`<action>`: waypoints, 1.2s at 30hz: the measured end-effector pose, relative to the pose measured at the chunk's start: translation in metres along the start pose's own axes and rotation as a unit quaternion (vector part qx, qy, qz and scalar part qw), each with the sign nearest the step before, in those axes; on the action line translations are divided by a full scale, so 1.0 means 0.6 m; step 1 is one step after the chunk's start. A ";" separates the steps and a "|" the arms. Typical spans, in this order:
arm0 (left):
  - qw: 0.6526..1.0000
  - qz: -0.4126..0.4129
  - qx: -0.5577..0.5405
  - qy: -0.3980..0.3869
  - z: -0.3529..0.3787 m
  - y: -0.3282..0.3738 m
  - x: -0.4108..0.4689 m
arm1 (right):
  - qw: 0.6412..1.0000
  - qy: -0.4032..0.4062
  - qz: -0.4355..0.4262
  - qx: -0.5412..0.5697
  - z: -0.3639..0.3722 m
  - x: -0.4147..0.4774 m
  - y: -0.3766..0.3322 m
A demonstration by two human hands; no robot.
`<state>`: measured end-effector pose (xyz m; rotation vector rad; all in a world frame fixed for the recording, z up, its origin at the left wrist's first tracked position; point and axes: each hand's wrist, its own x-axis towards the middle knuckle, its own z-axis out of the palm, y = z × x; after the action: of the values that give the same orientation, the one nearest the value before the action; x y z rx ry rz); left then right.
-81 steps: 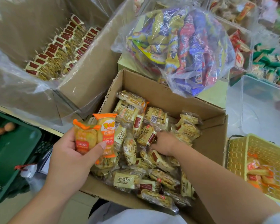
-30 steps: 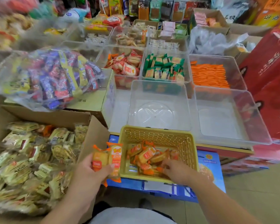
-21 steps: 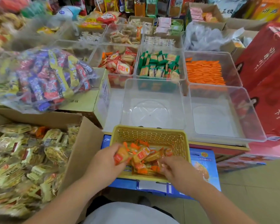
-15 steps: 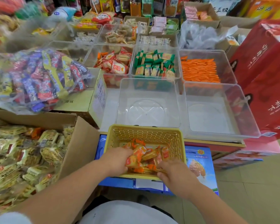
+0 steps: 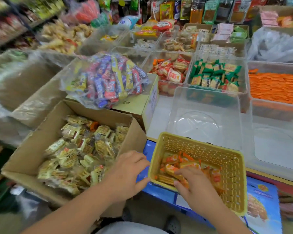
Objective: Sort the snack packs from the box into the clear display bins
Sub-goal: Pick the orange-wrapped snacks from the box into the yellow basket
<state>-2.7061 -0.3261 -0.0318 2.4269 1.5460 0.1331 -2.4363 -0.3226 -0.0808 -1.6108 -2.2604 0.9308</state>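
Left hand (image 5: 128,173) empty, fingers loosely curled, resting beside the left wall of the yellow basket (image 5: 233,168), between it and the cardboard box (image 5: 32,149). Right hand (image 5: 195,181) reaching inside the basket, fingers spread over the orange snack packs (image 5: 172,168); whether gripping one, cannot tell. Left of the left hand, box heaped with pale-yellow snack packs (image 5: 85,149). Beyond the box, a clear bag of mixed bars (image 5: 107,80) atop a closed carton (image 5: 135,103). Directly past the basket, an empty clear bin (image 5: 205,115); a second empty bin (image 5: 277,142) to its right. Farther back, filled bins of red, green and orange packs. Basket sitting on a blue carton (image 5: 262,200). Crowded shop shelves behind, blurred.
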 end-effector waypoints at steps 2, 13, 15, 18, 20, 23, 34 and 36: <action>0.996 -0.077 0.021 0.045 -0.026 -0.059 -0.060 | 0.999 -0.001 -0.044 0.014 0.011 0.032 -0.056; 0.892 -0.431 0.094 0.094 -0.115 -0.446 -0.283 | 0.984 -0.101 -0.125 -0.074 0.106 0.190 -0.346; 0.899 -0.423 0.069 0.090 -0.111 -0.514 -0.292 | 0.983 -0.079 -0.125 -0.110 0.126 0.219 -0.390; 0.924 -0.375 -0.032 0.067 -0.092 -0.588 -0.296 | 0.979 -0.087 -0.132 -0.127 0.151 0.270 -0.454; 0.934 -0.348 -0.048 0.056 -0.078 -0.611 -0.297 | 0.974 -0.113 -0.131 -0.143 0.173 0.311 -0.492; 0.941 -0.331 -0.026 0.067 -0.068 -0.610 -0.301 | 0.977 -0.150 -0.088 -0.126 0.214 0.378 -0.536; 0.943 -0.320 -0.067 0.062 -0.056 -0.621 -0.305 | 0.986 -0.141 0.088 -0.027 0.390 0.572 -0.593; 0.943 -0.319 -0.067 0.073 -0.058 -0.624 -0.307 | 0.989 -0.096 0.109 -0.003 0.405 0.578 -0.594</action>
<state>-3.1209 -0.3364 -0.0866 1.7362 2.2180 0.2811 -2.9667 -0.1694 -0.1180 -1.8734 -2.2411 1.1791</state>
